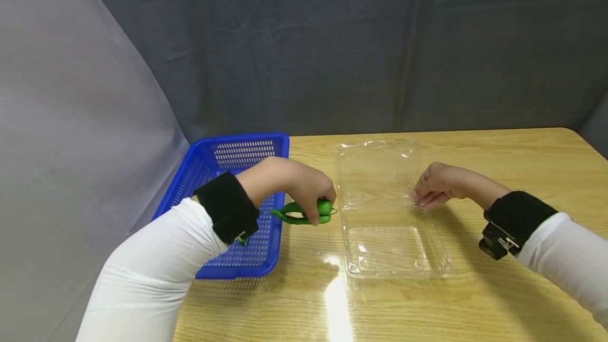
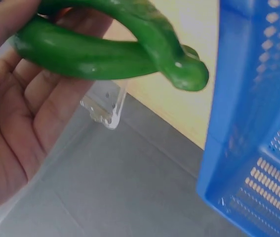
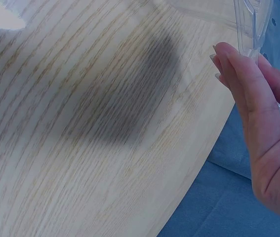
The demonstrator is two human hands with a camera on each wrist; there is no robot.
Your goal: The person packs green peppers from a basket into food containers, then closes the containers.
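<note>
My left hand grips the green peppers, fingers curled round them from above. The peppers sit just past the right rim of the blue basket, between the basket and the clear plastic container. In the left wrist view the peppers lie across my palm, two curved pods together. My right hand rests at the right edge of the container, which lies open on the wooden table. My fingertips pinch the thin clear rim.
</note>
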